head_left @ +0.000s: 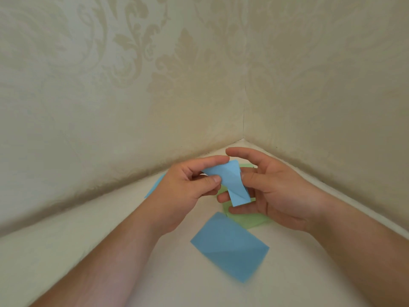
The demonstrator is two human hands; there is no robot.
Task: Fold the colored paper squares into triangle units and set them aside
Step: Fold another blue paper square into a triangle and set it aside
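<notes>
Head view looks down into a corner where two walls with pale damask wallpaper meet a cream desk. Both bare forearms reach in from the bottom edge. The left hand holds a folded blue paper up off the desk, its grip narrow: thumb and forefinger pinch the paper's upper left part, the other fingers curled behind. The piece hangs as a creased strip, wider at the top, with diagonal fold lines across it. The right hand sits just beside it, palm turned toward the paper, fingers spread and relaxed; the fingertips lie behind and against the strip's lower end, but its grip is wide and closes on nothing. Beneath the hands a green paper lies flat, mostly hidden. Nearer the person, a flat blue paper sheet rests on the desk, one corner overlapping the green one. Another blue piece peeks out behind the left wrist, close to the wall.
</notes>
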